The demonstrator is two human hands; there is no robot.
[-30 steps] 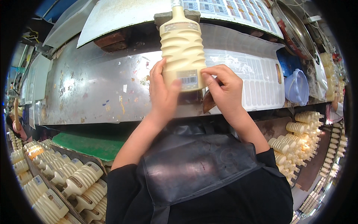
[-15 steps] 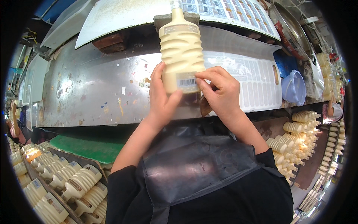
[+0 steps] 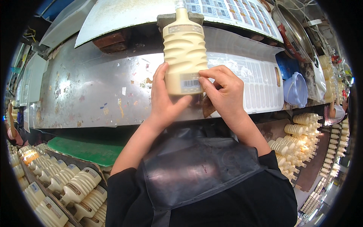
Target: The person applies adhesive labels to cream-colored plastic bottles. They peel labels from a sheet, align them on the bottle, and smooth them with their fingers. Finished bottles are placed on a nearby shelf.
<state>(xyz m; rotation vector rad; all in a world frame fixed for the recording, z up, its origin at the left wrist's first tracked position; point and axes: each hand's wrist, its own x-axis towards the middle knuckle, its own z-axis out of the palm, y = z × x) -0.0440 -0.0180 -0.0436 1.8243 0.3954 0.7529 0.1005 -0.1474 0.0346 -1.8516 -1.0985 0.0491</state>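
A cream-coloured ribbed bottle [image 3: 185, 51] lies with its neck away from me, against a grey block [image 3: 163, 19]. My left hand [image 3: 163, 96] cups its lower left side, fingers along the edge and thumb just below the base. Near the base, a clear label [image 3: 190, 83] with a barcode lies on the bottle's face. At the label's upper right corner, my right hand [image 3: 225, 89] pinches with thumb and index finger; the other fingers curl under. A second strip of print [image 3: 184, 29] crosses the bottle's shoulder.
A sheet of printed labels [image 3: 227, 13] lies on the raised white board [image 3: 124, 17]. Right of the bottle is a white ribbed sheet [image 3: 261, 85], then a lilac bucket [image 3: 297, 90]. Many similar bottles [image 3: 81, 185] stand at lower left and right [image 3: 298, 140]. Other people [image 3: 334, 111] work at both sides.
My left thumb has slid off the bottle's lower face to below its base. My right fingers stay at the label's corner. The view has shifted slightly.
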